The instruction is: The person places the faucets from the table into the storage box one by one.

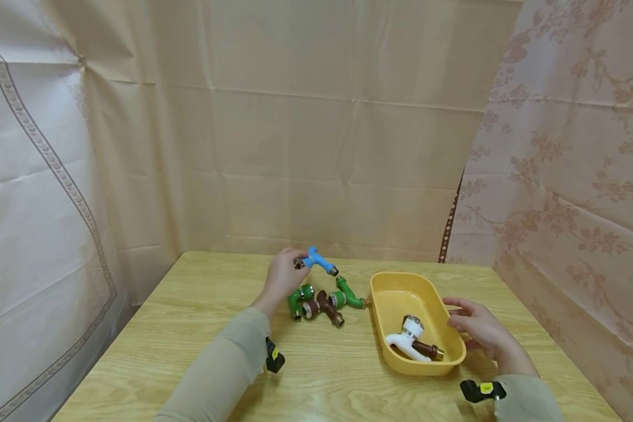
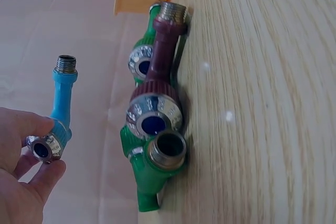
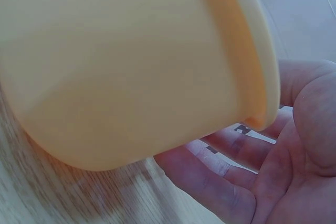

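Observation:
In the head view my left hand (image 1: 283, 276) holds a blue plastic faucet (image 1: 320, 260) above the table's far part. Its thumb and fingers pinch the blue faucet (image 2: 62, 98) around its handle end in the left wrist view. Below lie a green faucet (image 1: 295, 302), a brown faucet (image 1: 324, 306) and another green faucet (image 1: 351, 294), close together. My right hand (image 1: 480, 328) grips the right rim of a yellow tray (image 1: 378, 328); in the right wrist view its fingers (image 3: 205, 179) lie against the outside wall. Inside the tray, a white faucet (image 1: 407, 340) partly covers a brown one (image 1: 428, 350).
The wooden table (image 1: 190, 328) carries everything. A beige curtain (image 1: 316, 146) hangs behind its far edge, with a floral cloth (image 1: 575, 193) at the right and a white cloth (image 1: 37, 193) at the left. The second green faucet's end is beside the tray's left wall.

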Demonstrator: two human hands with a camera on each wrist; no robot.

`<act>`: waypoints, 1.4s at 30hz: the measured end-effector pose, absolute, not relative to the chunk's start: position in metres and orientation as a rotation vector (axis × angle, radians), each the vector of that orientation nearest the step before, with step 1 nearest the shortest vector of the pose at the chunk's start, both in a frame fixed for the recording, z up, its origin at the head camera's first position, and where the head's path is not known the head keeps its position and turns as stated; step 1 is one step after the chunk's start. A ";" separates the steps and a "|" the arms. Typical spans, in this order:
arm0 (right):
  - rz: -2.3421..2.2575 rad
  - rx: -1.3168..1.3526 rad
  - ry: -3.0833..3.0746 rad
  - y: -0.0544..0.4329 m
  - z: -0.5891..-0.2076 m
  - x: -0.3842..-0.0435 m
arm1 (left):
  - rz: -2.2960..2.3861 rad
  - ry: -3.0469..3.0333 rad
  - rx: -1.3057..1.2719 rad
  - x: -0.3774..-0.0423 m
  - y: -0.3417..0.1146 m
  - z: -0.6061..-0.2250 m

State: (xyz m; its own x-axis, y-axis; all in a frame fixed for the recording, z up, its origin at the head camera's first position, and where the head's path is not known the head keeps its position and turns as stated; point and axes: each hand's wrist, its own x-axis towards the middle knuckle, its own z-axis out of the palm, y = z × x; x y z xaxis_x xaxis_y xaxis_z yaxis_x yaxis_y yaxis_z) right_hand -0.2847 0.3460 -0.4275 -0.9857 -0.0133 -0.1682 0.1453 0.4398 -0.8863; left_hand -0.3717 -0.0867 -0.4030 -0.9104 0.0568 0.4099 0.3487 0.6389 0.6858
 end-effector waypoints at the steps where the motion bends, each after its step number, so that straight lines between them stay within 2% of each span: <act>1: -1.585 0.116 2.534 0.346 -0.427 -0.285 | -1.155 -2.509 -0.332 -0.371 -0.085 -0.402; 42: -1.573 0.115 2.531 0.349 -0.429 -0.286 | -1.199 -2.534 -0.620 -0.337 -0.022 -0.384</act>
State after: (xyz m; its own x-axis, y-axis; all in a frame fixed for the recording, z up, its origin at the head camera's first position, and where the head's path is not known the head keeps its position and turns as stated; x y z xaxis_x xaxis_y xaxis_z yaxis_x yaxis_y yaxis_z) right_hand -0.2864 0.3489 -0.4286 -0.9844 -0.0184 -0.1751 0.1488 0.4439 -0.8836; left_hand -0.3372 -0.0219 -0.3840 -0.8723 0.2625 0.4126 0.4855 0.5660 0.6663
